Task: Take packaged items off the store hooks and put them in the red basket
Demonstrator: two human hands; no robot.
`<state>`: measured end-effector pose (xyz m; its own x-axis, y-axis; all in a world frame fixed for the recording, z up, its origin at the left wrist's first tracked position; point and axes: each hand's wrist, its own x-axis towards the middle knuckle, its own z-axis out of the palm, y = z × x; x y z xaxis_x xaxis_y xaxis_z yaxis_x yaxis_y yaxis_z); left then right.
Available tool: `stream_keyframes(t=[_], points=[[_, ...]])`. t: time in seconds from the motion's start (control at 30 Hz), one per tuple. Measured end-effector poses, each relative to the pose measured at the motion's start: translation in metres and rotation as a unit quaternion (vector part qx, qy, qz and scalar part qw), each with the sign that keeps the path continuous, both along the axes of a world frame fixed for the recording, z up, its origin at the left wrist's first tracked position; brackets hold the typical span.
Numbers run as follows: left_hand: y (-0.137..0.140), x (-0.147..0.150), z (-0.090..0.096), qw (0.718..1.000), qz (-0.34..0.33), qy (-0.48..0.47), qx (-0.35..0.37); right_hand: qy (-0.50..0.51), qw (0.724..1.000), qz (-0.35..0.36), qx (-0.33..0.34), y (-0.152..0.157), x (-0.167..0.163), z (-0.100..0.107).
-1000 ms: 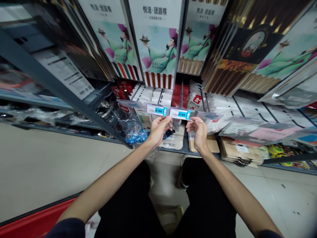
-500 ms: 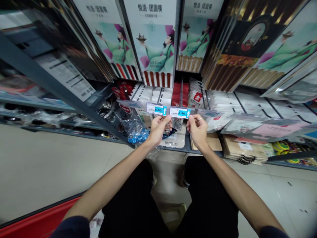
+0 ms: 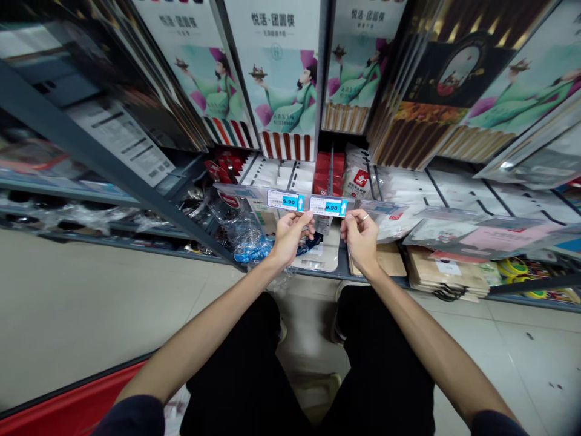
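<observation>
A white and blue price tag [image 3: 327, 206] marked 9.90 sits at the front of a shelf hook, in line with the clear plastic holders. My left hand [image 3: 289, 240] pinches its lower left corner between thumb and forefinger. At the lower right corner, my right hand [image 3: 362, 241] has its thumb and fingertips pressed together on the edge; a ring shows on one finger. Just left of it is a second price tag [image 3: 285, 201], reading 5.90 where legible. Behind the tags hang white packets [image 3: 267, 171] and red packets [image 3: 329, 171].
Boxed chopsticks [image 3: 284, 79] hang above. Wooden cutting boards [image 3: 447, 272] and a crumpled plastic bag [image 3: 247, 233] lie along the lower shelf. A grey shelf post [image 3: 122, 172] slants at the left. A red basket [image 3: 86, 399] stands beside me on the tiled floor [image 3: 113, 290].
</observation>
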<state>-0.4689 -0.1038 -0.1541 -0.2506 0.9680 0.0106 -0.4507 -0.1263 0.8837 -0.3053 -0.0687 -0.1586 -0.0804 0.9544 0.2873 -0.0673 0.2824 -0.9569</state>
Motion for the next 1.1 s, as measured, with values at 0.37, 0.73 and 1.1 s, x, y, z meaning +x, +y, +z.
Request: stream_keyframes(t=[0.37, 0.73, 1.1], points=[[0.000, 0.000, 0.001, 1.000, 0.002, -0.003, -0.003, 0.010, 1.000, -0.001, -0.002, 0.000, 0.000, 0.002], [0.008, -0.022, -0.016, 0.967, -0.135, 0.204, -0.066, -0.099, 0.990, 0.096, -0.025, 0.006, 0.001, -0.011], [-0.232, -0.176, -0.026, 0.860, 0.380, 0.271, -0.206, -0.449, 0.818, 0.350, -0.085, 0.020, 0.014, -0.056]])
